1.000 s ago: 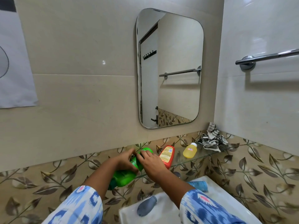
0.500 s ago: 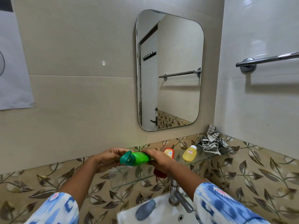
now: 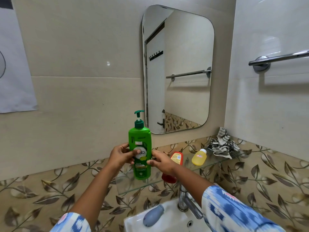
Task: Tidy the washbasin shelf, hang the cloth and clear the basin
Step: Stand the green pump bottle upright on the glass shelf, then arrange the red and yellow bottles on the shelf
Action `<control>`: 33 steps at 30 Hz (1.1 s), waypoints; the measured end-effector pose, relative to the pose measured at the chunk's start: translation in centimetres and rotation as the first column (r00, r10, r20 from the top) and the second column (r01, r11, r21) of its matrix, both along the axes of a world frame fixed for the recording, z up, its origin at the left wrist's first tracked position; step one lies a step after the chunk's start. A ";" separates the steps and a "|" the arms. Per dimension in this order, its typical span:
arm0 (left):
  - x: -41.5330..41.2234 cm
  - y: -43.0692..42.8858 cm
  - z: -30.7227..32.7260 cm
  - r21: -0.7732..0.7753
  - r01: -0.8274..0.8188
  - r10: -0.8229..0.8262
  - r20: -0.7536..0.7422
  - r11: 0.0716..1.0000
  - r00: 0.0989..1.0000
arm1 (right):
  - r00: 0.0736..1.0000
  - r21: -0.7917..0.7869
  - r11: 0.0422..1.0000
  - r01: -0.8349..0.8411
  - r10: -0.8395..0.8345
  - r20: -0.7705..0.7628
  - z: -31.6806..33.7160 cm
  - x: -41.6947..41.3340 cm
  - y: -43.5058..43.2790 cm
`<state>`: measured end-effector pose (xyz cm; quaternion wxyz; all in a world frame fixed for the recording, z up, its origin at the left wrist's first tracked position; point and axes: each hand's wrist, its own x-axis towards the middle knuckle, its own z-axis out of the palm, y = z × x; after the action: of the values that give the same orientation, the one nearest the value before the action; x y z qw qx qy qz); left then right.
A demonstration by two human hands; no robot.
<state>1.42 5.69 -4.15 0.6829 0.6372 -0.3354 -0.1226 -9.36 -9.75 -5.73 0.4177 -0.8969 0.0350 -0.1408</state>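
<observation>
Two hands, the left hand (image 3: 120,156) and the right hand (image 3: 161,160), clasped the green pump bottle (image 3: 140,153) from either side, holding it upright at centre frame with its base on the left part of the glass shelf (image 3: 207,164). Just right of it a red bottle (image 3: 173,166) lay partly hidden behind the right wrist, then a small yellow bottle (image 3: 199,157) and a crumpled striped cloth (image 3: 222,144) in the corner. Lower down, a grey-blue object (image 3: 153,215) rested on the basin (image 3: 133,222) beside the tap (image 3: 185,201), with the bare towel rail (image 3: 277,59) at upper right.
</observation>
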 end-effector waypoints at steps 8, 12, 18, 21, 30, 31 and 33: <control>-0.2 -0.3 -0.4 0.029 -0.115 0.113 0.080 0.993 0.990 | 1.000 0.066 0.998 0.010 -0.012 0.020 -0.4 -0.2 0.3; -0.2 -0.4 -0.6 0.017 -0.131 0.129 0.091 0.991 0.987 | 0.999 0.070 0.997 0.010 -0.012 0.034 -0.6 -0.3 0.4; -0.7 -0.5 -1.6 -0.027 -0.202 0.204 0.098 0.979 0.974 | 0.996 0.037 0.999 0.032 -0.035 0.086 -0.7 -0.4 0.4; -1.9 -0.4 -2.2 -0.061 -0.447 0.445 0.286 0.892 0.849 | 0.981 -0.006 0.995 0.100 -0.098 0.169 -0.9 -0.7 -0.3; -7.8 -3.4 -7.3 -0.224 -0.368 0.245 0.969 0.902 0.011 | 0.842 -0.167 0.845 0.508 -0.447 0.301 -1.1 -3.2 -4.9; -8.3 -4.1 -7.6 -0.144 -0.365 0.148 0.989 0.920 -0.017 | 0.844 -0.219 0.828 0.517 -0.448 0.296 -1.4 -3.6 -5.3; -8.9 -5.3 -7.8 -0.002 -0.409 0.001 1.000 0.913 -0.002 | 0.845 -0.284 0.802 0.525 -0.454 0.282 -1.8 -4.2 -6.0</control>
<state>-7.44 0.41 -11.92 0.1638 0.6754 -0.5918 0.4083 -13.55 -15.75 -7.58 0.2018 -0.8978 0.1985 -0.3375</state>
